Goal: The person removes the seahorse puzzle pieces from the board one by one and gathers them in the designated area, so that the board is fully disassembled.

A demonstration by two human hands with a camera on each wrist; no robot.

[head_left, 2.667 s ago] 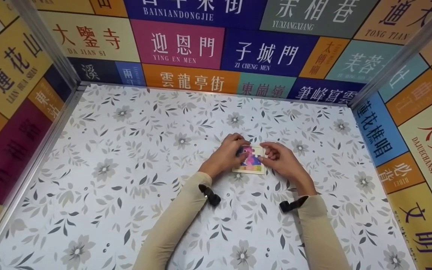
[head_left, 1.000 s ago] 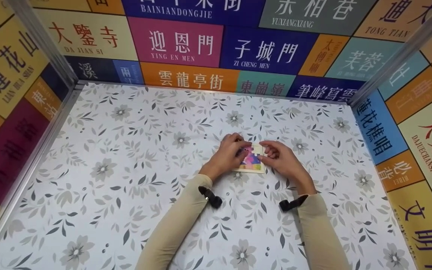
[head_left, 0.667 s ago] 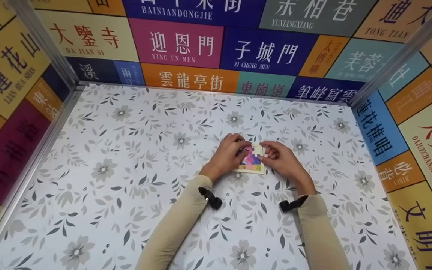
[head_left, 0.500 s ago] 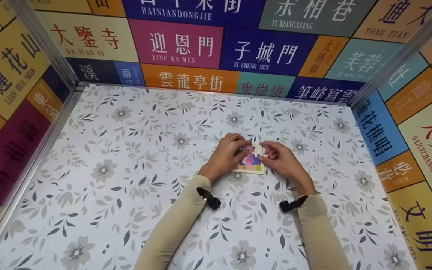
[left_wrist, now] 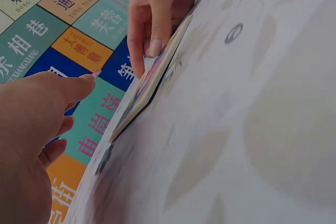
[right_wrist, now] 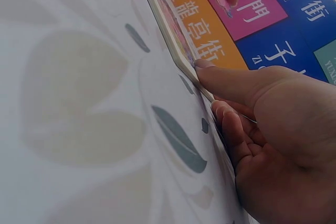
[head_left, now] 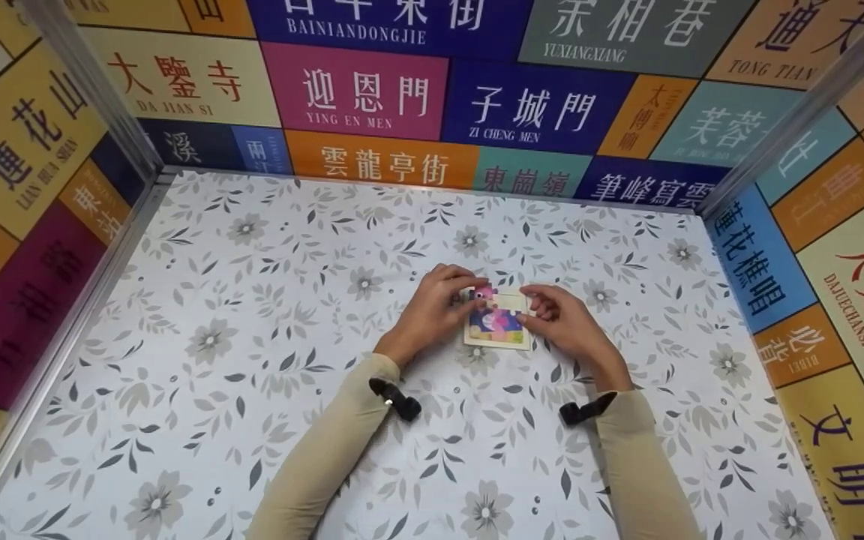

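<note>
A small square jigsaw puzzle [head_left: 496, 324] in a pale tray lies on the patterned tabletop between both hands; its picture is pink, purple and green. My left hand [head_left: 432, 309] pinches a jigsaw piece [head_left: 483, 292], pink with an eye on it, above the puzzle's upper left part. In the right wrist view that piece [right_wrist: 222, 2] hangs clear of the tray. The right hand [head_left: 571, 322] grips the tray's right edge, its thumb [right_wrist: 226, 81] on top and curled fingers against the side. Bare pale tray bottom shows at the puzzle's upper part.
White cloth with grey flowers and leaves covers the table [head_left: 252, 300]. Panels with coloured Chinese place-name signs [head_left: 357, 86] enclose the back and both sides, joined by metal posts [head_left: 799, 105]. Black camera straps [head_left: 398, 401] sit on both wrists.
The left hand has moved left and lifted the pink piece off the puzzle, baring pale tray bottom. My right hand keeps its place at the tray's right edge.
</note>
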